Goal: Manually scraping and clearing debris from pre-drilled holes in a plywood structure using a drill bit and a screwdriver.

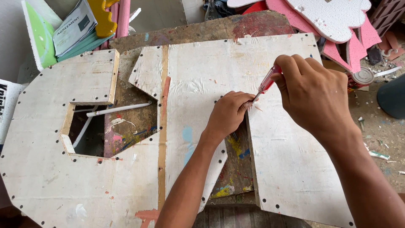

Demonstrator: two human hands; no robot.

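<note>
On white cut board (278,160) | right hand (314,95) grips red screwdriver (265,83) | left hand (230,113) curled shut, pinching near the tip to steady it

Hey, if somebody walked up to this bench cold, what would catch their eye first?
Probably the right hand at centre right, gripping a red-handled screwdriver whose tip meets the white board, with the left hand pressed down beside it. Next, the square cut-out in the board at left, and the pink and white foam shapes piled at the top right.

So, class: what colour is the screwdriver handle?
Translucent red handle, gripped in the right hand; head view.
</note>
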